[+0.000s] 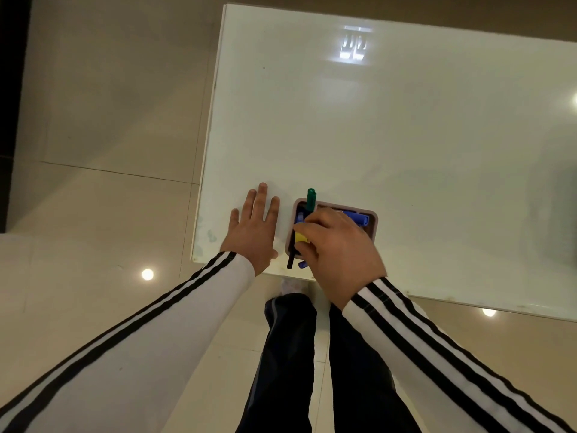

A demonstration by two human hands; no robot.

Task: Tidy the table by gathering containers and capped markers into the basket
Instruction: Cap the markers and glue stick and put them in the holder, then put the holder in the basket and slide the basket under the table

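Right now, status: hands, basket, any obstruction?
Left hand flat on table, open. Right hand grips green marker over basket. Nothing in the way.

A basket (373, 225) sat near the tabletop's (390, 126) near-left corner, close to its near edge, with markers (357, 217) lying inside. The left hand (254, 232) lay flat on the tabletop just left of the basket, while the right hand (337, 254) hung over its near part. One upright marker (311, 198) stood at the basket's far-left corner.
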